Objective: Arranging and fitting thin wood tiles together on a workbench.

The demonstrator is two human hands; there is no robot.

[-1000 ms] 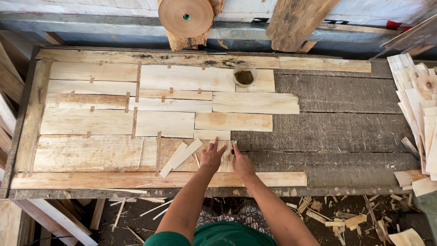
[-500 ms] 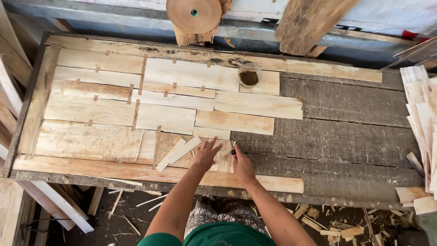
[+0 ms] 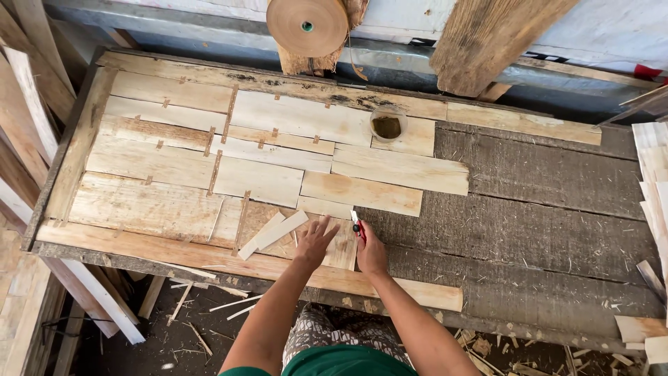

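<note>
My left hand (image 3: 316, 240) lay open, fingers spread, pressing veneer piece (image 3: 341, 245) flat at near edge of table (image 3: 529, 230). My right hand (image 3: 369, 252) was closed round red-handled cutter (image 3: 357, 224) — blade at piece's edge. Trimming step, I judged — next called for steady straight cut, fingers clear.

Single view, head-worn: I look steeply down from above my own forearms onto a workbench (image 3: 557, 181), facing its far edge, where a tape roll (image 3: 307, 26) hangs. Moderate range: nearly the whole bench fits, the floor showing below. No second view shares the scene.
</note>
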